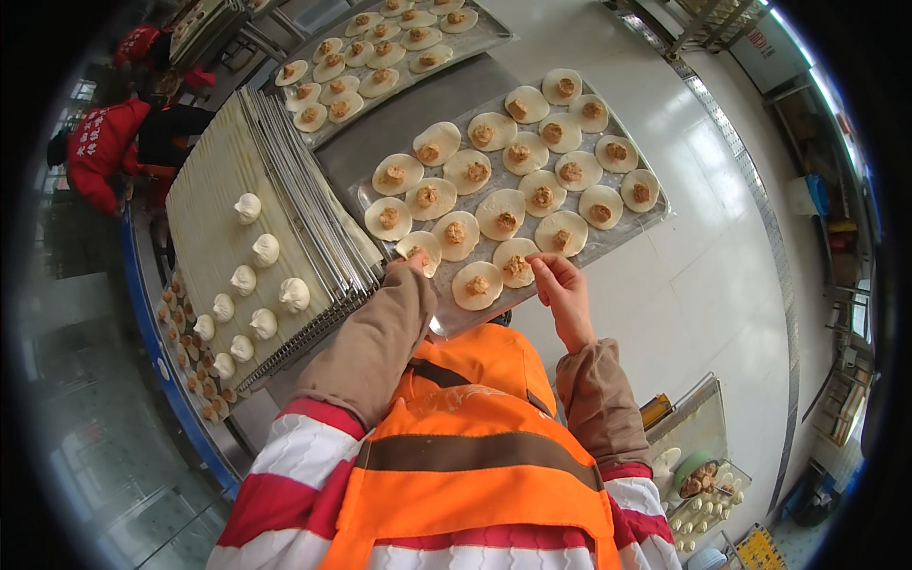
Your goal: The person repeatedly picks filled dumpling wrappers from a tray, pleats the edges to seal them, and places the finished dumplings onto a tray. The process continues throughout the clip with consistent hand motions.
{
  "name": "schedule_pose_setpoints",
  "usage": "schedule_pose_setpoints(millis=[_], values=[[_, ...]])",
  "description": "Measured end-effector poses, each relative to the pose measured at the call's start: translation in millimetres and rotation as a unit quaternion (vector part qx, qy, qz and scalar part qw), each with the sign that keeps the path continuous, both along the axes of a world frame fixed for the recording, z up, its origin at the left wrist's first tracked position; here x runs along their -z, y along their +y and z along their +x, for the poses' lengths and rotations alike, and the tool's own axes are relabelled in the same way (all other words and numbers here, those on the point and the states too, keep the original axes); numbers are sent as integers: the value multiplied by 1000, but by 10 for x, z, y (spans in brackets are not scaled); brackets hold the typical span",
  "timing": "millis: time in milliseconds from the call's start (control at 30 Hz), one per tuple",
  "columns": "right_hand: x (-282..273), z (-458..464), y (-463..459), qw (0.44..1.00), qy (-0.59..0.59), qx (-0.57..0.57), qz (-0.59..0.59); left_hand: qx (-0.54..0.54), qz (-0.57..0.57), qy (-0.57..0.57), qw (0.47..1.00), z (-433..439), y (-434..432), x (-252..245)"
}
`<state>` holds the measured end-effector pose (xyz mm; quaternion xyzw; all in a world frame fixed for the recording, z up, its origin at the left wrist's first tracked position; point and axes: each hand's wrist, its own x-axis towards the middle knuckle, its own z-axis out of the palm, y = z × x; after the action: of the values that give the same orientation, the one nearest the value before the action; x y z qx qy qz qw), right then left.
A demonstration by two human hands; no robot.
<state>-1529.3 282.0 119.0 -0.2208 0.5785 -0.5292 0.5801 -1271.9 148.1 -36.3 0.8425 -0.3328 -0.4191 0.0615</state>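
In front of me a metal tray [442,325] holds several flat dough rounds, each topped with a lump of orange-brown filling. My left hand [413,259] is at the tray's near left edge, on a filled dough round [430,248]; its fingers are partly hidden, so its hold cannot be made out. My right hand [559,285] has thumb and forefinger close together at the right rim of another filled dough round [516,263]; whether they pinch it is unclear. Left of the tray, pleated buns [294,294] sit spaced out on a cloth-lined rack [214,164].
A second tray [399,71] of filled rounds lies beyond. More filled rounds lie by a blue-edged table [153,306]. People in red [107,149] work at far left. At lower right stand a green bowl [695,474] of filling and shaped dough pieces [702,509].
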Motion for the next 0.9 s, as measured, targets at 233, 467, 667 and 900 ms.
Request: schedule_pose_setpoints(millis=[233, 467, 667, 900], values=[[-12, 126, -21, 1000, 9, -16, -7, 73, -375, -35, 923, -394, 146, -171], [-259, 515, -395, 977, 161, -106, -90, -71, -265, 496, 824, -58, 359, -1525], [-505, 957, -797, 971, 53, -204, -115, -79, -24, 727, 682, 480, 423, -2229], [-726, 1241, -656, 944, 204, -229, -123, -144, -26, 716, 682, 597, 656, -2062]])
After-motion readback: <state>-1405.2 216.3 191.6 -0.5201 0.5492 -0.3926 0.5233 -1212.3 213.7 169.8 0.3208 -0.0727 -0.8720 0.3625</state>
